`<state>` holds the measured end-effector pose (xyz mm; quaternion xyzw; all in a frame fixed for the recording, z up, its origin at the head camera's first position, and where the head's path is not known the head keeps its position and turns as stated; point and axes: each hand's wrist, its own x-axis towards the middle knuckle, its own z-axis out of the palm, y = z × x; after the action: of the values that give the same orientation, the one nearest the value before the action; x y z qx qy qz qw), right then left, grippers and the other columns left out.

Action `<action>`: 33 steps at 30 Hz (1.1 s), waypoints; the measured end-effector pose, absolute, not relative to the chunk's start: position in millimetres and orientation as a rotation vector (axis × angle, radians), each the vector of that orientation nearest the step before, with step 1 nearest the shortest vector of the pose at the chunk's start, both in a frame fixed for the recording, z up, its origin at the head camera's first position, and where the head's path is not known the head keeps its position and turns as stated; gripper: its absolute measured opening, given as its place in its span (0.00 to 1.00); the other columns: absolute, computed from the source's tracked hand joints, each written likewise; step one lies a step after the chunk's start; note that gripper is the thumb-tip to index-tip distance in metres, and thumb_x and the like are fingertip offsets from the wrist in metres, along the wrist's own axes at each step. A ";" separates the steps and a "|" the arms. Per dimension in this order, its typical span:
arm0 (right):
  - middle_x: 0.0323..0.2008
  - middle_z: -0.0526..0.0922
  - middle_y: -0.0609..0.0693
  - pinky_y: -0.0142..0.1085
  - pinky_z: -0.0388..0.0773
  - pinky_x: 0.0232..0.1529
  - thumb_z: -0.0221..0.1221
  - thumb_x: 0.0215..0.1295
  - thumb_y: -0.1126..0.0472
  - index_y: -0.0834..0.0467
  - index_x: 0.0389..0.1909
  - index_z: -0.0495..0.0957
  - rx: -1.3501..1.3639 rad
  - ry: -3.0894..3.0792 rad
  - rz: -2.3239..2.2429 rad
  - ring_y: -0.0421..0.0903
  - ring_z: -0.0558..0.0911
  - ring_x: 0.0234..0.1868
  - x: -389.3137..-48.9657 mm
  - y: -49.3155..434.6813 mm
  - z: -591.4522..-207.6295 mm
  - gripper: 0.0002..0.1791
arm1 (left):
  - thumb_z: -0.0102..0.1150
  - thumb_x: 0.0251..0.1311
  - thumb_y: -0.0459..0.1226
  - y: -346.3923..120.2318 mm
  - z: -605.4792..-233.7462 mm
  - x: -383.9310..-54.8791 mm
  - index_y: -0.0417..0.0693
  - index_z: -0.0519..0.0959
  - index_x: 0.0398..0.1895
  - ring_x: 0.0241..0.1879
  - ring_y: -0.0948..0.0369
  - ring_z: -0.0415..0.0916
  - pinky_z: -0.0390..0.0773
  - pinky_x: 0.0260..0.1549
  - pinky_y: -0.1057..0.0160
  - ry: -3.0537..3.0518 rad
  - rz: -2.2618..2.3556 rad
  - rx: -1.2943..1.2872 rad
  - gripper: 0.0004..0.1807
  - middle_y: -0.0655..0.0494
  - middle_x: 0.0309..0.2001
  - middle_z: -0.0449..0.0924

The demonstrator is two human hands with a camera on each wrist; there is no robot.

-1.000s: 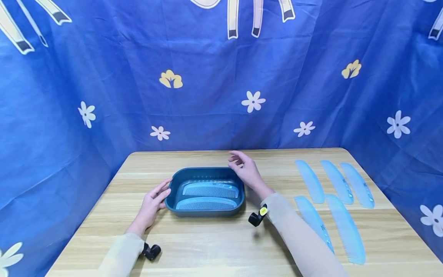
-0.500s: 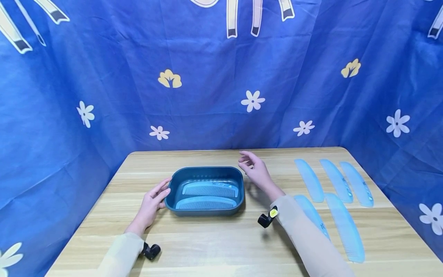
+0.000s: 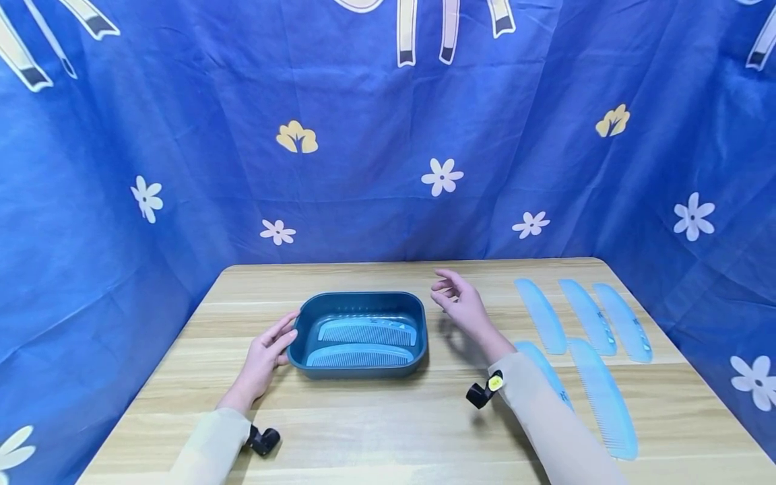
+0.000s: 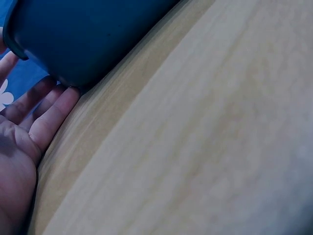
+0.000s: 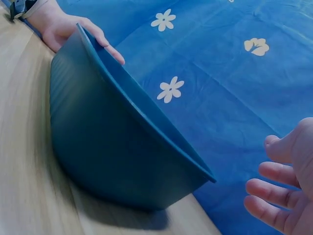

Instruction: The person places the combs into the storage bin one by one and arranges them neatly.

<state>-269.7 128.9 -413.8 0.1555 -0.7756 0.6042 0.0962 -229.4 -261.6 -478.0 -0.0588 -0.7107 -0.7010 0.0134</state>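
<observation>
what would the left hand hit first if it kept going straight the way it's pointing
The near end wall of the dark blue-green basin. The left hand has no real gap to cross: in the left wrist view its fingers appear to touch that wall.

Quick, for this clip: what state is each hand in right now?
Left hand: open, touching the near end of the dark teal basin from outside.
Right hand: open, loosely curled, holding nothing.

No text is legible (marks (image 3: 605, 326) on the combs (image 3: 585, 315) are too small).
</observation>
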 end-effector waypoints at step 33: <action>0.41 0.80 0.58 0.33 0.76 0.35 0.60 0.60 0.67 0.59 0.63 0.65 0.420 -2.509 1.554 0.50 0.78 0.37 -231.3 173.7 -424.0 0.29 | 0.52 0.66 0.43 -261.0 -477.8 -229.0 0.45 0.61 0.68 0.49 0.70 0.72 0.81 0.36 0.63 -2.238 -2.169 -0.156 0.29 0.34 0.63 0.58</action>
<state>-231.3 173.7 -424.0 0.1405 -0.8390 0.5195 0.0801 -229.0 -261.0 -477.8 -0.0499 -0.7171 -0.6951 0.0105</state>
